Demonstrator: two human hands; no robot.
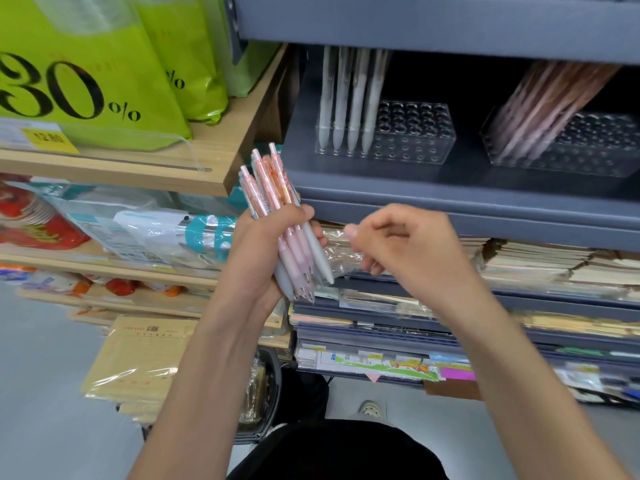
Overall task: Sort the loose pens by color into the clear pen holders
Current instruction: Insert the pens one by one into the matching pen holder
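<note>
The left hand [263, 247] grasps a bundle of pink and grey pens [268, 188], tips down, in front of the grey shelf [450, 195]. The right hand [405, 244] is just beside them, fingers loosely curled and empty. On the shelf, the left clear holder [415, 143] carries four pale grey pens [349, 98], and the right clear holder [595, 154] carries leaning pink pens [547, 105].

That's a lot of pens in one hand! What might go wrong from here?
The left hand grips a fanned bundle of pens; tugging one out may loosen the others and spill them. The bundle mixes pink and pale grey barrels, so a grey pen might slip in with the pink pens in the right holder. Those pink pens lean steeply; adding more might tip them out.
</note>
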